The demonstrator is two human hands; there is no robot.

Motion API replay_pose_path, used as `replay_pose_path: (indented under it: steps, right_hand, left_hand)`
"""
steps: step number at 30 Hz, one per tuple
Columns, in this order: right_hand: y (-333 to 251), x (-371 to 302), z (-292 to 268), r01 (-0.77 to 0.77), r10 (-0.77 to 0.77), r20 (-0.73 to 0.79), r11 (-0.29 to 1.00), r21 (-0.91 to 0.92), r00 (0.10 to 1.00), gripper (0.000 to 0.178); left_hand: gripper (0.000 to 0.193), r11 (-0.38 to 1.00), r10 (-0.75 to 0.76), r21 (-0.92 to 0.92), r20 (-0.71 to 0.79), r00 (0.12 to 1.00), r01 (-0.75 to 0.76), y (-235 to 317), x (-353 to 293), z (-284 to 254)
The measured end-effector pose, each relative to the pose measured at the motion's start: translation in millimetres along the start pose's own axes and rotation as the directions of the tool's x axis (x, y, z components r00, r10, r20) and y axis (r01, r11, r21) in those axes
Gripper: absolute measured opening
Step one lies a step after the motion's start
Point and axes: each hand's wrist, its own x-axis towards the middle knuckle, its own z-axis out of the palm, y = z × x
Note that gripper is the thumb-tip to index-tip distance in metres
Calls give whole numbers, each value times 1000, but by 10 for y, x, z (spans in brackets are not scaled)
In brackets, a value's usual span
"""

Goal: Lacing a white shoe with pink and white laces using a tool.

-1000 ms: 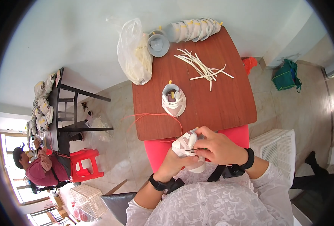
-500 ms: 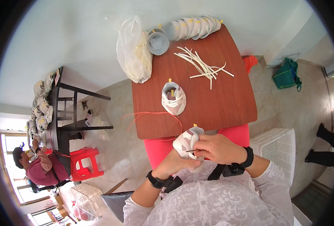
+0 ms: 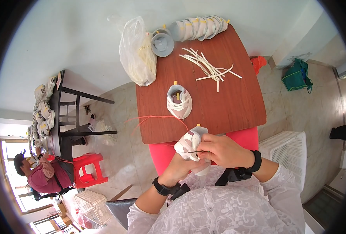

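Close in front of my body, past the near table edge, my left hand (image 3: 176,168) grips a white and mauve shoe upper (image 3: 185,143) from below. My right hand (image 3: 228,152) pinches a thin dark tool (image 3: 194,151), whose tip lies across the front of that upper; whether it is a hook or an awl cannot be told. Part of the upper is hidden by my right fingers. A second upper (image 3: 179,103), with white laces threaded and a yellow tab, rests on the brown table (image 3: 227,103). Beyond it lie several loose white laces (image 3: 206,64).
A row of nested shoe uppers (image 3: 200,29) and a clear plastic bag (image 3: 137,58) line the far edge. Red cord (image 3: 157,116) trails over the left edge. A white basket (image 3: 286,158) stands at right. A co-worker (image 3: 50,175) sits at far left beside a black table.
Both hands and the held upper have shifted slightly left. The tool now shows more of its length across the upper. The second upper and the loose laces stay in place.
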Motion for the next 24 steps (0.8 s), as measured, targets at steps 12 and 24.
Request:
replay_pose_path:
  steps: [12,24]
  right_hand:
    - [23,76,-29,37,-38,68,999,3,997,17]
    - [-222,-183,226,-119,83,-433,991,-56,898,9]
  left_hand:
    - [52,1000,14,-11,-50,999,-14,-24,-15,9]
    - [48,965,158,-171,-226,961,-199,-36,-123,-113]
